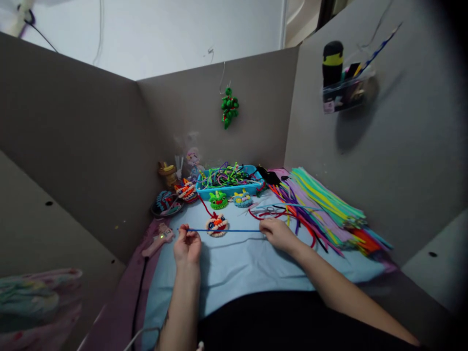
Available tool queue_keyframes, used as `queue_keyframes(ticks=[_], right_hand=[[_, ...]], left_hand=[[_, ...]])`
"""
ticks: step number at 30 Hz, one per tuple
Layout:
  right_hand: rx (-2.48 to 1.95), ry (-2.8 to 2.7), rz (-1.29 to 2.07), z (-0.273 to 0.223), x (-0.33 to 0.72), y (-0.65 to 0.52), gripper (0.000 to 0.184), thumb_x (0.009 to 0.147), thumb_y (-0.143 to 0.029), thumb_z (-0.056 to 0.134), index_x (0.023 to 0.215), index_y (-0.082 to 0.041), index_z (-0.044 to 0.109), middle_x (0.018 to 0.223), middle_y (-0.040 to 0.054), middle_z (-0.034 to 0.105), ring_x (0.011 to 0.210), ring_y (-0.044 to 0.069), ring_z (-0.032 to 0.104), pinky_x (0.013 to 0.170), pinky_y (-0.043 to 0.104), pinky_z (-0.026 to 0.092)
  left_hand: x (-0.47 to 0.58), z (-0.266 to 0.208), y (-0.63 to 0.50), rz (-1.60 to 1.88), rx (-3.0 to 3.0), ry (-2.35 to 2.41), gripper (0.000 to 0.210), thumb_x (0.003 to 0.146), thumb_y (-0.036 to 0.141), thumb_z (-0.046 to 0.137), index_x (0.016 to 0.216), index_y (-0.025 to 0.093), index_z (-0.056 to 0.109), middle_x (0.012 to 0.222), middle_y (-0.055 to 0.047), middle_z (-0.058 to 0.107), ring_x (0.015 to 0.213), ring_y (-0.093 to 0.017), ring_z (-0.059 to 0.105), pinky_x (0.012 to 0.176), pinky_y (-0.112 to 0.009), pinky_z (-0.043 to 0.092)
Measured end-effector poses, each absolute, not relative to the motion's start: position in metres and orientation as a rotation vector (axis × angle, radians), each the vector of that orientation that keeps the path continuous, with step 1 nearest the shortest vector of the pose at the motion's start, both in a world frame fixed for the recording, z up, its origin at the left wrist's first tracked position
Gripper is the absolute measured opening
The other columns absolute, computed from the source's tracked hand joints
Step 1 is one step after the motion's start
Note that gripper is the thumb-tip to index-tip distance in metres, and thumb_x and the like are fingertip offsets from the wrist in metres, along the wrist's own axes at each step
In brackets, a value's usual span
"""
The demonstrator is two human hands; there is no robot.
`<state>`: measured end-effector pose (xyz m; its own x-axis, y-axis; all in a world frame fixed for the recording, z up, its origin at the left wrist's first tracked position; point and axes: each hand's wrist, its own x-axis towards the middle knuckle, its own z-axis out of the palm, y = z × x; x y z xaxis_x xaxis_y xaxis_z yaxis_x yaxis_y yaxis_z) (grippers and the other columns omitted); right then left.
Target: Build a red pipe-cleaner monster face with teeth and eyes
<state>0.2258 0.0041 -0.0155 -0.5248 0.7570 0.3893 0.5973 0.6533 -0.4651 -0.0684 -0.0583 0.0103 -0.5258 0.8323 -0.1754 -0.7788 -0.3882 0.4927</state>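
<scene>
A thin blue pipe cleaner (230, 230) is stretched level between my two hands above the light blue cloth. Its left end is pinched in the fingers of my left hand (187, 246), palm turned up. At the other end my right hand (276, 234) is closed round it, back of the hand upward. Just behind the pipe cleaner, and partly crossed by it, lies a red, white and orange lion-head figure (217, 223) made of pipe cleaners. Farther back are a green figure (218, 200) and a light blue and yellow one (242, 199).
A blue tray (204, 193) of pipe cleaner scraps stands at the back. Bundles of coloured pipe cleaners (321, 204) lie on the right. To the left are a pink glue gun (160, 240) with a lit light and a round dish (166, 204). Grey panels (219, 141) enclose the desk.
</scene>
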Motion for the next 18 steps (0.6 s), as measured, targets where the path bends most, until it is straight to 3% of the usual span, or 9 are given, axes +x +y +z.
queue_keyframes(ticks=[4,8,12,18], right_hand=[[-1.096,-2.275,0.584,-0.011,0.23,-0.001,0.017,0.075,-0.013,0.046,0.076,-0.016,0.063,0.073,0.0033,0.064,0.07,0.015,0.056,0.067,0.024,0.04],[-1.125,-2.243,0.762,-0.001,0.25,0.022,0.027,0.082,-0.027,0.048,0.102,-0.016,0.063,0.095,0.0067,0.068,0.082,0.017,0.061,0.069,0.024,0.044],[-1.542,-2.294,0.341,0.007,0.266,0.063,0.026,0.082,-0.018,0.046,0.093,-0.016,0.069,0.096,0.0094,0.069,0.088,0.019,0.062,0.077,0.025,0.043],[-1.634,-2.706,0.065,0.004,0.258,0.1,0.022,0.074,-0.009,0.05,0.083,-0.012,0.07,0.085,0.015,0.069,0.079,0.022,0.064,0.07,0.027,0.043]], left_hand=[[-0.066,0.019,-0.061,1.957,0.059,0.66,0.026,0.088,0.007,0.041,0.069,0.012,0.059,0.064,-0.001,0.06,0.045,-0.002,0.049,0.046,-0.012,0.043],[-0.06,0.014,-0.064,1.849,0.221,0.776,0.015,0.082,0.007,0.051,0.074,0.011,0.064,0.068,-0.003,0.062,0.05,-0.004,0.054,0.048,-0.013,0.046],[-0.052,0.006,-0.065,1.799,0.364,0.857,0.003,0.072,0.011,0.065,0.075,0.011,0.065,0.073,-0.003,0.063,0.054,-0.006,0.056,0.05,-0.015,0.048],[-0.046,0.007,-0.069,1.751,0.491,0.925,0.028,0.057,0.024,0.08,0.076,0.01,0.064,0.071,-0.001,0.063,0.055,-0.006,0.057,0.054,-0.015,0.048]])
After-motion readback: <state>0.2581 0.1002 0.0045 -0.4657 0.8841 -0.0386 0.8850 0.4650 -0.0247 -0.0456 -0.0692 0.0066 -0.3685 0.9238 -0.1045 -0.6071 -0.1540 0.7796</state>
